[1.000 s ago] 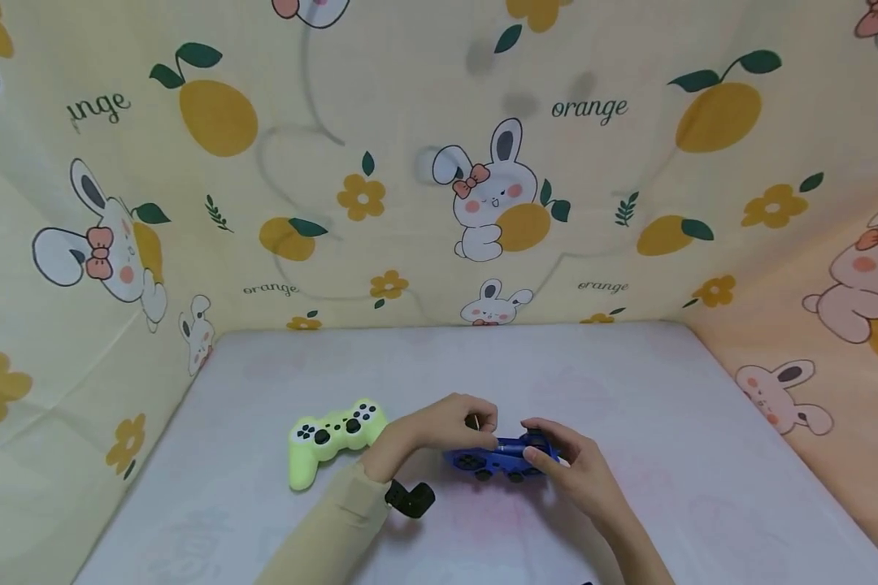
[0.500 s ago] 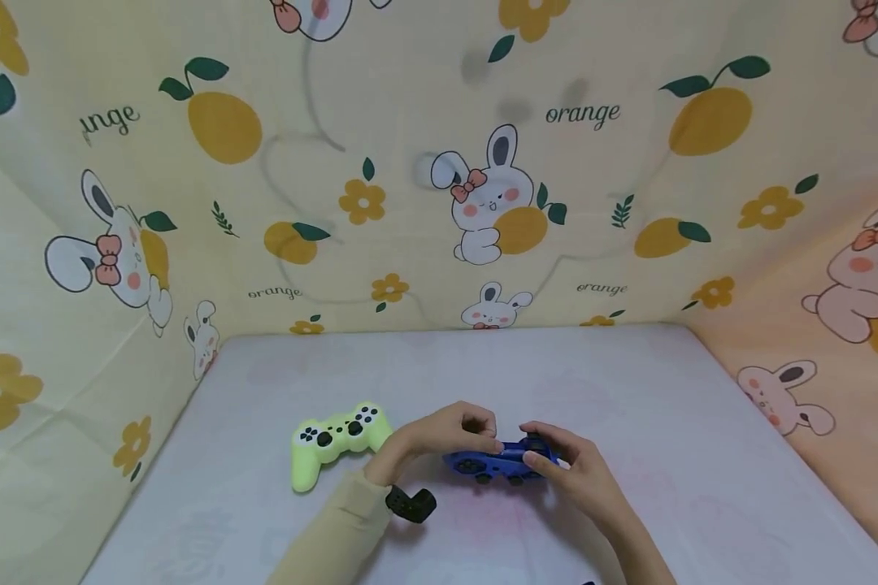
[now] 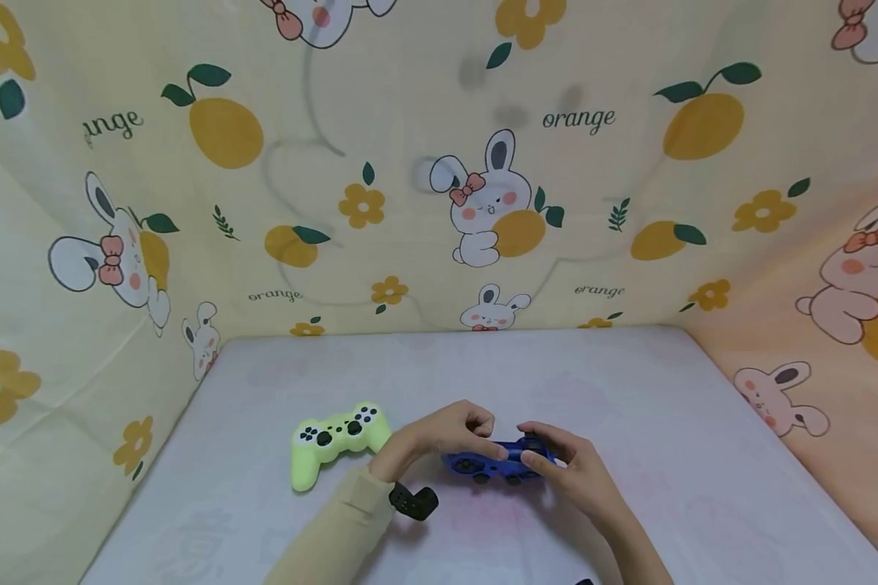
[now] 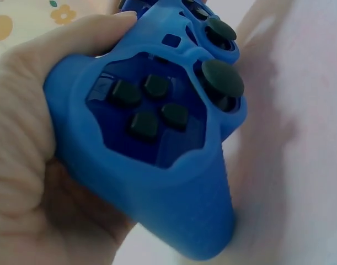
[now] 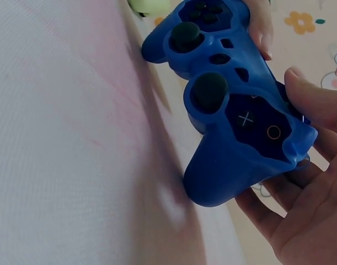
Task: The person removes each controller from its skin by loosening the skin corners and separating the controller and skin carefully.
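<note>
Blue controller [image 3: 493, 466] found in both hands above the desk [image 3: 593, 374], its long axis running left to right across the person's front; whether its grips touch the desk cannot be confirmed. Left hand [image 3: 457, 431] holds the left end, thumb laid inward along the far edge, while right hand [image 3: 571, 461] grips the opposite end between thumb and fingers. Right wrist view shows the blue rubber cover [image 5: 234, 165] bunched at the outer right corner, beside the cross and circle buttons, placing that corner just by the right hand and well apart from the left.
</note>
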`<state>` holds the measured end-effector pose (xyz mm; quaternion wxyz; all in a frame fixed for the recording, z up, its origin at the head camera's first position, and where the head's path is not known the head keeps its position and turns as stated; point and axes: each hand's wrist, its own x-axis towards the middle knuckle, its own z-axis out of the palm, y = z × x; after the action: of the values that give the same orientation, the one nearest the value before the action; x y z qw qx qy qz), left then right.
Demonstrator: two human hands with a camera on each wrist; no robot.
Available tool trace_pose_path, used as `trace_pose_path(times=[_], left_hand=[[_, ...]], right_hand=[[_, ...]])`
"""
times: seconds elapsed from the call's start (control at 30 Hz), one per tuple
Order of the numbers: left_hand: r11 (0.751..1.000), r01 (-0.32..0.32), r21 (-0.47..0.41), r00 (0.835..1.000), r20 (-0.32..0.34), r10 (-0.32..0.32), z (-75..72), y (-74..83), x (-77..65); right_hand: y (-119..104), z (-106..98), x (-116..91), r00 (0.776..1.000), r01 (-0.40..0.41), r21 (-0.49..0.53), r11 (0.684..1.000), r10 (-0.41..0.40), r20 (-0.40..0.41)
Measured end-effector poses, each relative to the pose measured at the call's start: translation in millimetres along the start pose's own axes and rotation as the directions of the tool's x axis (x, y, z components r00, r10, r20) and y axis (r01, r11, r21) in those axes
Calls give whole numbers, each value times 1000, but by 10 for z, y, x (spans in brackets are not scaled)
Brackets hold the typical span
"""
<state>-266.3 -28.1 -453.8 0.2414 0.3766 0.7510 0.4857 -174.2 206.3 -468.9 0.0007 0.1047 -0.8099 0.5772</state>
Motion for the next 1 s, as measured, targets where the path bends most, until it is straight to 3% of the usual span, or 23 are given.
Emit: trace_pose_path(times=[0.27,0.4,0.53,0.63,0.83,1.0], left_hand=[[988,-60,142,993,-89,73,-96,70,-38],[971,-98,218,990,-73,117,-144,139,-83],[939,-134,317,988,-35,153,-201,215,-120],[930,-127,344,990,-8,138,-232,255,-129],[940,-110,324,994,49,99,-249,282,-97],[962,-38,271,988,155,-5,-219,237,-55]], right_hand=[[-14,-10,26,1000,-7,8,1000,7,-10],[-29,1,35,1000,-21,22,1000,21,-11],[-50,15,38,1000,-23,18,1000,23,-13],[-52,16,38,1000,-19,13,1000,19,-13],[-46,-8,30,1000,-17,5,1000,17,-18],[-52,6,44,1000,-23,11,1000,23,0]])
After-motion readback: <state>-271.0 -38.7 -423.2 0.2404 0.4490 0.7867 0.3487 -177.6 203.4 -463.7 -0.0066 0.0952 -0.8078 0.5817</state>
